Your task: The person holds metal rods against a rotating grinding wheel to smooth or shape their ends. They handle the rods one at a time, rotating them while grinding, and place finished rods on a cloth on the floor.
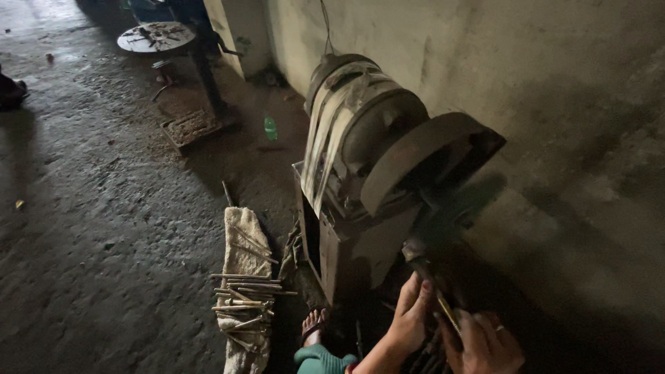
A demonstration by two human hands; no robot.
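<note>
A rough, dark concrete floor (90, 228) is being bounded by a stained wall (568, 76). A thin metal rod (443, 305) is being gripped by the left hand (410, 315) and right hand (485, 343), clamped close together; its long axis is being angled up-left towards the grinding wheel (415, 163).

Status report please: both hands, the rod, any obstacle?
Left hand and right hand both grip thin rod. Rod beside grinder wheel. No obstacle visible.
</note>
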